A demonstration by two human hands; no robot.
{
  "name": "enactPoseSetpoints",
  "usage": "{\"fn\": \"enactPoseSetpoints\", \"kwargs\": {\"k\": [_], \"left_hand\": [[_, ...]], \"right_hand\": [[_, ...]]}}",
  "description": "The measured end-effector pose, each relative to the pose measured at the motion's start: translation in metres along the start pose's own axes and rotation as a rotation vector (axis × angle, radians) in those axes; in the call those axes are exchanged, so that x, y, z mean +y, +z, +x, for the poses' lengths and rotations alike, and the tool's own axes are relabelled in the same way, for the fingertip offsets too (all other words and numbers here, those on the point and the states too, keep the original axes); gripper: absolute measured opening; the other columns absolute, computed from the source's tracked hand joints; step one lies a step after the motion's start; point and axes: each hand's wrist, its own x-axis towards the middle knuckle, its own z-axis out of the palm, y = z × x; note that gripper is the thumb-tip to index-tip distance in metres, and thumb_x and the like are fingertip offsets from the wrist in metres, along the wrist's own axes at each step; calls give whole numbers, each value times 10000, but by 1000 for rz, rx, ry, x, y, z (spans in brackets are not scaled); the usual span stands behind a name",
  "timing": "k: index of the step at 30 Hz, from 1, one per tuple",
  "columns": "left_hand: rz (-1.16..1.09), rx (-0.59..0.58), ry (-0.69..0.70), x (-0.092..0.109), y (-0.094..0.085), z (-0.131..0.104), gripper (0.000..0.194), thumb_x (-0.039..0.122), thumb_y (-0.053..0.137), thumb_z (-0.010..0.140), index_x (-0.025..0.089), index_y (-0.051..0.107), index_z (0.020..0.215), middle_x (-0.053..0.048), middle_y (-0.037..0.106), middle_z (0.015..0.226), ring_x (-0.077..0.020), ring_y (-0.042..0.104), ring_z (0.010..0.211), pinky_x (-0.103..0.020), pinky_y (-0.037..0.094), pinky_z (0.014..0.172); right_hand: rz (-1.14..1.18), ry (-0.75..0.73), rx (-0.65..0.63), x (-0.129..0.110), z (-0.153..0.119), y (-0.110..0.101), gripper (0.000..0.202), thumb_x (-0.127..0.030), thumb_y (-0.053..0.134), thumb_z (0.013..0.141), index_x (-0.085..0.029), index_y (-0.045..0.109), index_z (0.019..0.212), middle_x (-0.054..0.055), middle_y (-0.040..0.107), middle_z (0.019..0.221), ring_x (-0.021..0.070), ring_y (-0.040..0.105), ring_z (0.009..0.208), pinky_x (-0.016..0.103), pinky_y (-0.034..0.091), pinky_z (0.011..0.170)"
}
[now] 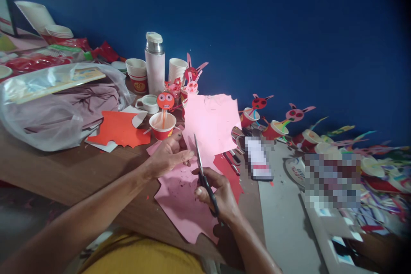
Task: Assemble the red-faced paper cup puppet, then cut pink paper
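Observation:
My left hand [168, 156] pinches the lower left part of a light pink paper sheet [213, 122] with scalloped cut-outs along its edges. My right hand [221, 195] grips black-handled scissors [208, 188], the blades pointing up beside my left thumb and in front of the sheet. The blades look nearly closed; whether they touch the paper I cannot tell. Below both hands lies a darker pink sheet [188, 207] with notched edges and small dark bits on it. Part of a red paper [233, 182] shows under my right hand.
A paper cup [162, 126] with a red face figure stands behind my left hand. Orange cut paper [120, 128] and a plastic bag [61, 111] lie left. A flask [155, 64] stands at the back. Phone [258, 158] and several cups with figures [276, 130] are right.

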Motion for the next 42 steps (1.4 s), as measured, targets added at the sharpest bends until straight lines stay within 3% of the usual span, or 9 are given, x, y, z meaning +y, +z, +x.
{"fn": "enactPoseSetpoints", "kwargs": {"k": [11,17,27,31,42], "left_hand": [[23,50,-34,2,1,-1,230,146,683,682,126,561,875,1,667,699,-103,606,565,-208,501,512],[19,-5,-59,2,-1,0,220,168,696,671,127,561,841,-35,682,744,-173,657,667,-274,531,562],[98,39,-72,5,-2,-1,193,132,667,685,133,552,841,26,640,604,-99,576,513,-223,474,517],[88,51,-15,5,-2,-1,122,203,645,729,129,558,770,27,608,581,-85,540,484,-222,454,508],[76,113,20,1,-4,4,221,314,673,725,137,541,706,35,587,515,-86,533,477,-214,440,522]], "right_hand": [[22,39,9,2,-1,0,403,-313,743,668,-198,627,1036,-45,432,600,91,446,520,190,371,467],[28,53,16,2,-1,0,402,-321,749,660,-199,635,1026,-42,435,604,92,442,523,191,376,463],[5,68,20,1,0,0,410,-346,750,656,-184,638,1016,-47,441,579,83,436,482,189,371,438],[14,92,26,0,0,1,432,-368,754,645,-169,636,1009,-49,440,562,86,437,472,194,381,431],[33,96,43,-5,1,1,436,-369,755,637,-166,636,1003,-56,449,539,81,440,444,191,372,417]]}}
